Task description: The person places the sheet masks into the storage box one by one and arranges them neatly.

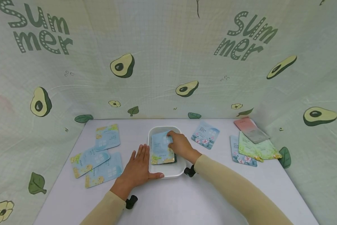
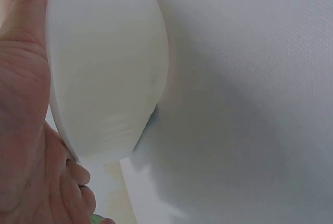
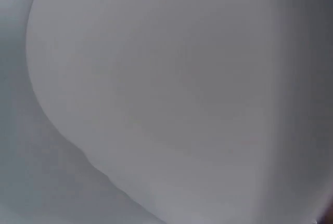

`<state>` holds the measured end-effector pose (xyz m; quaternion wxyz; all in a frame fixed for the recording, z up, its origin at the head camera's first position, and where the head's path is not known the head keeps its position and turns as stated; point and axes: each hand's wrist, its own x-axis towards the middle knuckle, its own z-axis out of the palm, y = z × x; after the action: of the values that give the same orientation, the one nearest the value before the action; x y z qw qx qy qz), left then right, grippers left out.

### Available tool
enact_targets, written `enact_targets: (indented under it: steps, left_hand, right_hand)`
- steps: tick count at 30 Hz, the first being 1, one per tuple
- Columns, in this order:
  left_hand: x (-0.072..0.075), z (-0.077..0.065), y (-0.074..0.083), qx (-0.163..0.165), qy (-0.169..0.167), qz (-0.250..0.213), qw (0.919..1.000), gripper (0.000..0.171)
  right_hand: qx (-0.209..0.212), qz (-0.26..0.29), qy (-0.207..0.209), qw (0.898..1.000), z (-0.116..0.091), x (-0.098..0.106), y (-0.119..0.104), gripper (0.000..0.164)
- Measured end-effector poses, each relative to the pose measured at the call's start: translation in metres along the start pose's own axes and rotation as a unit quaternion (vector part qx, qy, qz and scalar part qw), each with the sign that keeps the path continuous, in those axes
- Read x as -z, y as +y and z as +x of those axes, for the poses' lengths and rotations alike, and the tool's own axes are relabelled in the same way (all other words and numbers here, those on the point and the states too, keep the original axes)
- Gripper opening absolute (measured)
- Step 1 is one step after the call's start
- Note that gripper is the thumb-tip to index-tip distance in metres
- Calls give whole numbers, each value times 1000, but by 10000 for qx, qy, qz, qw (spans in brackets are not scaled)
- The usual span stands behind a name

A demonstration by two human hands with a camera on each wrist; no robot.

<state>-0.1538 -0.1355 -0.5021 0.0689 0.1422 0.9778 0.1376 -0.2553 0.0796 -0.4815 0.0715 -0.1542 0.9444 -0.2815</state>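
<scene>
A white plastic tray (image 1: 177, 171) stands mid-table in the head view. In it lies a light-blue sachet (image 1: 160, 147) with yellow flowers along one end, and a darker edge shows beneath. My right hand (image 1: 181, 145) pinches this sachet at its right edge, thumb on the face. Flat against the tray's left side rests my left hand (image 1: 137, 168), fingers straight and thumb spread along the front rim. The left wrist view shows the tray's outer wall (image 2: 106, 68) beside that palm (image 2: 23, 99). A pale, blurred surface fills the right wrist view.
Left of the tray lie several blue sachets, one (image 1: 108, 137) at the back and an overlapping pair (image 1: 91, 161) nearer. A blue floral sachet (image 1: 205, 135) is behind right. Farther right, green sachets (image 1: 259, 148), another blue one (image 1: 241, 153) and a pink-grey one (image 1: 251, 129) overlap.
</scene>
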Motion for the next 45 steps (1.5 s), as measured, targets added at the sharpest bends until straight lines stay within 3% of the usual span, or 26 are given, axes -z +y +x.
enact_targets:
  steps: [6, 10, 14, 17, 24, 29, 36, 45]
  left_hand:
    - [1, 0, 1, 12, -25, -52, 10000, 137]
    - [1, 0, 1, -8, 10, -80, 10000, 138]
    - [-1, 0, 0, 11, 23, -79, 10000, 139]
    - [-2, 1, -1, 54, -6, -141, 9999, 140]
    - [-4, 2, -2, 4, 45, -254, 9997, 139]
    - [-7, 2, -3, 12, 60, -234, 9997, 139]
    - [-6, 3, -3, -22, 18, -283, 9996, 139]
    - [-5, 3, -4, -71, 38, -210, 9997, 138]
  right_hand:
    - [-7, -169, 113, 9998, -5, 2, -2, 48]
    - [240, -393, 546, 9974, -10, 7, 0, 42]
    - [568, -482, 1055, 9916, -15, 13, 14, 38]
    - [630, -685, 1178, 9887, -16, 16, 35, 43]
    - [96, -1534, 603, 9863, -23, 22, 97, 68]
    - [-284, -1746, 404, 9834, -30, 28, 125, 76]
    - [-405, -1780, -29, 9832, -35, 22, 141, 80]
    - [171, -1856, -301, 9820, -49, 19, 146, 78]
